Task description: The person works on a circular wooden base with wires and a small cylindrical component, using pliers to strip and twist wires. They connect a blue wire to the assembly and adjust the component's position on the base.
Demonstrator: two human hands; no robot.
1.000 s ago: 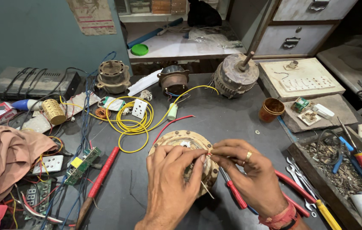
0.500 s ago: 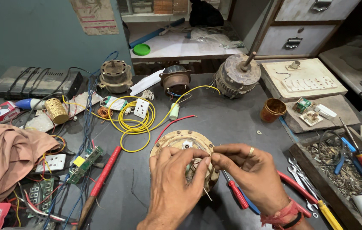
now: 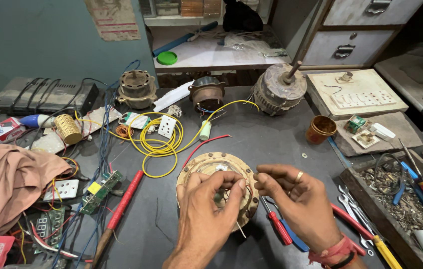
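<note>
A round, rusty motor stator (image 3: 206, 167) with copper windings lies flat on the dark bench in front of me. My left hand (image 3: 206, 214) rests over its near half, fingertips pinched on thin winding wire near the centre. My right hand (image 3: 298, 201), with a ring on one finger, meets it from the right, its fingertips pinching the same thin wire at the stator's right edge. A short wire end sticks out below the stator toward me.
Red-handled screwdrivers (image 3: 279, 226) and pliers (image 3: 366, 234) lie just right of the stator. A yellow wire coil (image 3: 154, 139) and a red-handled tool (image 3: 122, 204) lie to the left. Three old motors (image 3: 279, 89) stand at the back; a parts tray (image 3: 401, 204) is at right, a cloth (image 3: 7, 184) at left.
Both hands have shifted slightly on the stator; the right hand's fingertips moved up and closer to the left hand's, still working the thin wire.
</note>
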